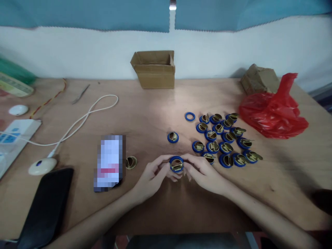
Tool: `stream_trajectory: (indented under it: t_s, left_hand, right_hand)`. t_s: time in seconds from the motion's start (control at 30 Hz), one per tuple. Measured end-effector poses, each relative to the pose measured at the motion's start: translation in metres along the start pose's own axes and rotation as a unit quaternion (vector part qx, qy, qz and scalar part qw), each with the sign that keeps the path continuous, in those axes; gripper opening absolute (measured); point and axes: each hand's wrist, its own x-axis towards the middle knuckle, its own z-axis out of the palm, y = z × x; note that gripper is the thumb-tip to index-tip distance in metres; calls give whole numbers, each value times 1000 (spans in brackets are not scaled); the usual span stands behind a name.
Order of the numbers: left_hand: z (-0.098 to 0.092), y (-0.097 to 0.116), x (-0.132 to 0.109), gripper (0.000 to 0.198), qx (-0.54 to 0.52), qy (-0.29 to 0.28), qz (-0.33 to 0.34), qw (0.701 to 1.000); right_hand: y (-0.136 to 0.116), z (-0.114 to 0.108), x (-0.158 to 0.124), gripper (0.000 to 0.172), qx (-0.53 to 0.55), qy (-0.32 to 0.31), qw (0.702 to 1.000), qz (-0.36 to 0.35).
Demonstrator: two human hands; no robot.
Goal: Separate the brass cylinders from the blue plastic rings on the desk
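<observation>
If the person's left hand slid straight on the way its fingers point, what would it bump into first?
The left hand would first push the blue-rimmed piece held at its fingertips, then likely the right hand just beyond; exact depth is hard to judge.

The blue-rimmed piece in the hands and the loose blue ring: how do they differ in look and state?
The held piece has gold-coloured metal inside its rim; the loose ring has an open centre. The held piece is between the left hand and right hand; the loose ring lies on the table, touched by neither. Both are round and blue-edged.
</observation>
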Motion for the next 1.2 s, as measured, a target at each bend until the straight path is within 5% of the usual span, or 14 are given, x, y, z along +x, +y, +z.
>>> stream_trajectory:
  t_s: [0.57,0.93,1.2]
  left_hand:
    - [-6,-1,-3,18,157,14,0,987]
    - [-2,0,0,7,36,9,59,998]
    - [1,1,1,9,54,23,76,995]
  right_hand:
    - [0,2,-2,14,-29,37,999,-27]
    - [3,8,-1,16,-52,94,991,-75]
    - [6,7,-3,13,-106,95,981,-133]
